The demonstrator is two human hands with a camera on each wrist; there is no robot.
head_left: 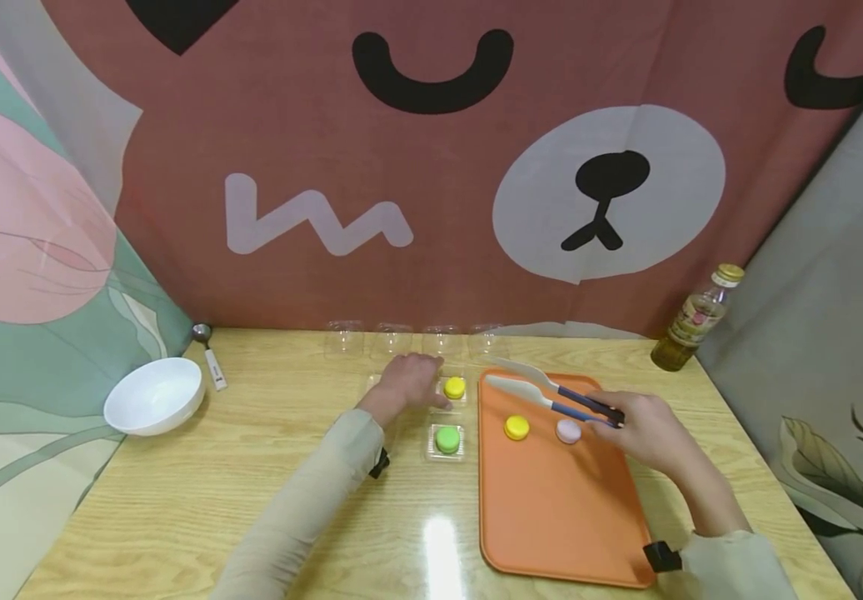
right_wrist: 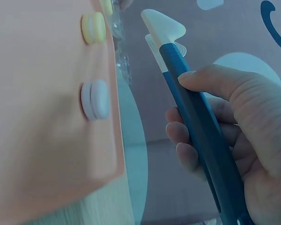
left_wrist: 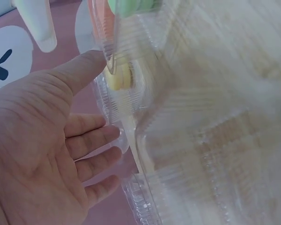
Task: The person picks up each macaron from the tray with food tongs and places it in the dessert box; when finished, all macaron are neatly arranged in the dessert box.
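"What does the head view show?"

"The left hand point(head_left: 411, 385) is just left of a yellow macaron point(head_left: 455, 387) in a clear container point(head_left: 459, 404), nearer it than the right hand point(head_left: 649, 432). That right hand grips tongs point(head_left: 570, 395) whose long axis runs toward the far left, the blades apart, tips right of the macaron."

"The left wrist view?"

"The left fingers are extended, holding nothing visible; blurred plastic makes contact with the container impossible to tell."

"And the right wrist view?"

"Fingers curl round the handles above the orange tray point(right_wrist: 33, 56); the blades overlap, hiding their gap."
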